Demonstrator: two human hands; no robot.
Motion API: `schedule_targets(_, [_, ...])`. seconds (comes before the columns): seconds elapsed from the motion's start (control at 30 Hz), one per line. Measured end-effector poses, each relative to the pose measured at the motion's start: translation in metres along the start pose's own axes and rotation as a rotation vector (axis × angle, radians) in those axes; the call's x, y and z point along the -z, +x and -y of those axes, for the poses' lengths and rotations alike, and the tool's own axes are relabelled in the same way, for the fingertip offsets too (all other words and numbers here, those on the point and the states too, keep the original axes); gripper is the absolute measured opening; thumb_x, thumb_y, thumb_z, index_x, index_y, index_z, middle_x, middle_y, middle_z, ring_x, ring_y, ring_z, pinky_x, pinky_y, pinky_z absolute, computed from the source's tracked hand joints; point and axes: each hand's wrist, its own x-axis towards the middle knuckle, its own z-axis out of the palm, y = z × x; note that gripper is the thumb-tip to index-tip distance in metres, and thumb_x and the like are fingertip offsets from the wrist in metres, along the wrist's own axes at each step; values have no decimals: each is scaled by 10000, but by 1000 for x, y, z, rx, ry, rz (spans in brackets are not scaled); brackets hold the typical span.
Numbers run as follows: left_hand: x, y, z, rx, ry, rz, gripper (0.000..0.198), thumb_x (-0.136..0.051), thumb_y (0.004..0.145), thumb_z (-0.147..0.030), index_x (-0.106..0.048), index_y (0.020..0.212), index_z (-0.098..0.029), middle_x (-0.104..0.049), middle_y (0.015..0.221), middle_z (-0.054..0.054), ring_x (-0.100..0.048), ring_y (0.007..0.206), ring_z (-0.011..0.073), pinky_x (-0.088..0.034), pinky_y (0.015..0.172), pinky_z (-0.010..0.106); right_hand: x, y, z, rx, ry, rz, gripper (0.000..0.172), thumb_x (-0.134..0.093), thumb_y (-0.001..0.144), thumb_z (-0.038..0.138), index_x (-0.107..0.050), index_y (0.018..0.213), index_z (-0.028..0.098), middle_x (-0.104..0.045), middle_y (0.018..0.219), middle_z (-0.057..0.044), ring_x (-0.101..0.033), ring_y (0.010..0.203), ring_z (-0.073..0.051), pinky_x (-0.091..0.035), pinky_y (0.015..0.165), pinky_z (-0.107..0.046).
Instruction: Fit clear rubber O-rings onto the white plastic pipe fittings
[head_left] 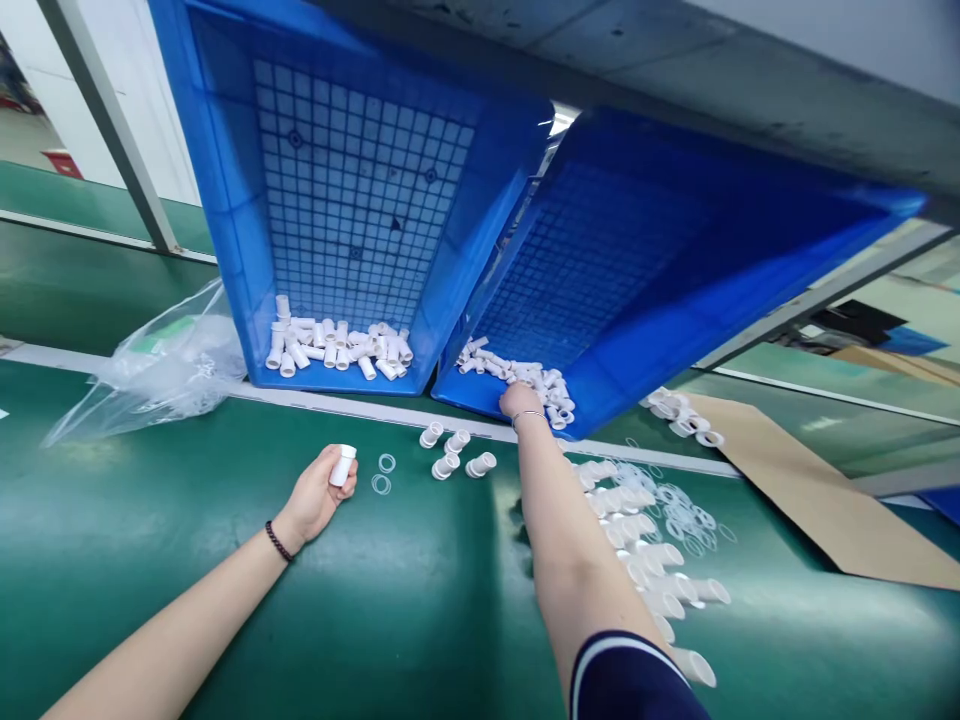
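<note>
My left hand (319, 490) rests on the green table (420, 610), fingers curled round a small white plastic tube (343, 465). Two clear rings (383, 473) lie just right of it, and several loose white tubes (456, 452) beyond those. My right hand (519, 400) reaches into the right blue crate (675, 290), its fingers buried in a pile of white tubes (525, 378) at the crate's low edge; the fingers are hidden. The left blue crate (352, 190) is tilted too and holds more white tubes (337, 348).
A clear plastic bag (161, 365) lies at the left by the crate. Rows of white tubes (645, 560) and clear rings (679, 505) lie right of my right arm. A brown cardboard sheet (817, 500) sits at the right. A grey shelf (750, 90) hangs overhead.
</note>
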Motion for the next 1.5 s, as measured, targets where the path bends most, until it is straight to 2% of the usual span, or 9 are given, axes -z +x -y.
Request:
schedule_targets(0.2, [3, -1, -2, -53, 113, 30, 316, -699, 780, -425, -574, 872, -149, -591, 724, 20, -499, 559, 89, -371, 524, 212, 6, -14, 16, 47, 210, -123, 466, -459, 880, 139, -406, 1334, 52, -605, 1128, -203, -605, 1033, -241, -456, 894, -338])
schedule_targets(0.3, [0, -3, -1, -99, 242, 55, 364, -719, 772, -429, -587, 988, -167, -646, 882, 56, -591, 747, 140, -452, 665, 249, 5, -65, 48, 417, 682, -186, 483, -407, 918, 179, -350, 1397, 181, -571, 1203, -127, -616, 988, -180, -492, 878, -321])
schedule_targets(0.37, [-2, -4, 1, -110, 303, 85, 406, -729, 766, -421, -576, 1057, -182, -650, 962, 65, -610, 862, 173, -476, 737, 278, -5, -113, 74, 717, 996, -44, 440, -472, 907, 222, -423, 1345, 219, -572, 1209, -102, -622, 978, -176, -515, 859, -327])
schedule_targets(0.47, [-1, -4, 7, -139, 323, 114, 397, -723, 773, -415, -566, 1061, -191, -637, 956, 41, -602, 837, 156, -490, 748, 287, -27, -175, 102, 943, 1077, 160, 340, -561, 882, 250, -544, 1220, 222, -608, 1163, -74, -602, 1035, -185, -500, 914, -346])
schedule_targets(0.7, [-3, -4, 3, -212, 283, 80, 399, -730, 769, -391, -552, 1066, -193, -625, 892, 13, -587, 733, 120, -498, 694, 257, -48, -197, 96, 925, 997, 150, 311, -584, 893, 258, -555, 1199, 212, -596, 1193, -78, -569, 1090, -178, -488, 912, -324])
schedule_targets(1.0, [0, -4, -2, -202, 238, 21, 436, -670, 812, -377, -534, 1188, -203, -650, 923, 58, -609, 751, 149, -494, 685, 263, -61, -194, 76, 788, 203, 221, 68, -568, 886, 175, -627, 919, 182, -584, 936, -65, -605, 834, -195, -450, 714, -291])
schedule_targets(1.2, [3, -4, -4, -236, 487, -2, 385, -636, 822, -393, -563, 1141, -189, -636, 988, 75, -552, 705, 139, -445, 618, 245, -50, -197, 76, 795, 239, 152, 103, -476, 936, 177, -578, 933, 195, -608, 886, -47, -595, 780, -181, -390, 633, -266])
schedule_targets(1.33, [2, -6, -4, -299, 796, 26, 383, -736, 731, -295, -618, 1083, -200, -643, 996, 61, -573, 853, 189, -439, 769, 273, -41, -203, 77, 819, 428, 52, 79, -460, 946, 183, -538, 937, 196, -616, 894, -34, -587, 814, -173, -394, 656, -263])
schedule_targets(1.5, [-2, -12, -1, -315, 849, 42, 229, -769, 681, -246, -678, 890, -222, -650, 872, 35, -540, 799, 215, -406, 733, 268, -42, -210, 81, 891, 459, 31, 73, -477, 941, 192, -547, 928, 210, -613, 900, -38, -572, 832, -177, -409, 688, -268])
